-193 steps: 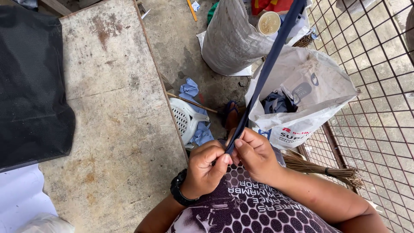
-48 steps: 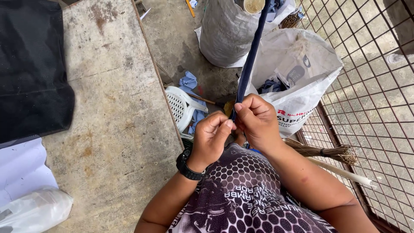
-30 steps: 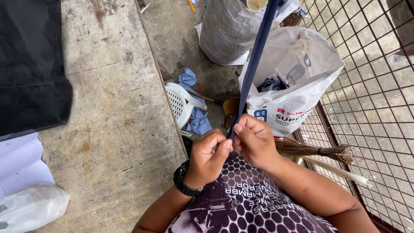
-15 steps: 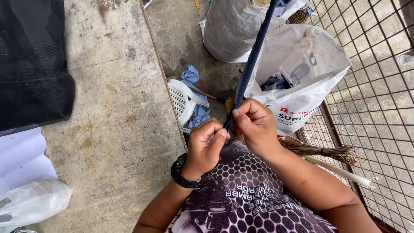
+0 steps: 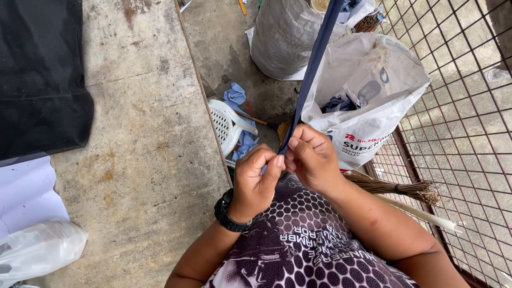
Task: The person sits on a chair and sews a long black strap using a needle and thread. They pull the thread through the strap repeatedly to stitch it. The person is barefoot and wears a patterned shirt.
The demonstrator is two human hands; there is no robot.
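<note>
Setting: a worn, stained grey concrete tabletop (image 5: 144,133) beside a lower dirty concrete floor (image 5: 224,48), with a rusty wire mesh fence panel (image 5: 458,106) along the far side of the fingers.

Item 1. Long, narrow dark blue fabric strip (image 5: 312,69): runs taut from the fingers up and away out of the top of the view. Its lower end lies between both hands, just in front of the person's chest.

Item 2. Left hand (image 5: 256,184): fingers (image 5: 276,162) curled together and pinched on the lower end of the strip, thumb tip touching it. A black wristwatch (image 5: 228,213) sits on the wrist.

Item 3. Right hand (image 5: 312,157): fingers closed together on the same strip, just beside and touching the left fingers, thumb pressed against the fabric.

Item 4. White printed plastic sack (image 5: 373,90): open, just beyond the right fingers, with dark blue cloth scraps visible inside.

Item 5. Grey woven sack (image 5: 282,37): upright, well beyond the fingers.

Item 6. White perforated plastic basket (image 5: 226,125): on the floor, just beyond the left fingers, tipped on its side, blue cloth pieces beside it.

Item 7. Brown bundled stick broom (image 5: 400,186) with a pale handle: lying near the right forearm, along the fence.

Item 8. Black mesh fabric sheet (image 5: 42,80): on the tabletop, well apart from the left fingers.

Item 9. Clear plastic bag (image 5: 40,248): at the near corner of the tabletop, beside a white sheet (image 5: 26,192).
</note>
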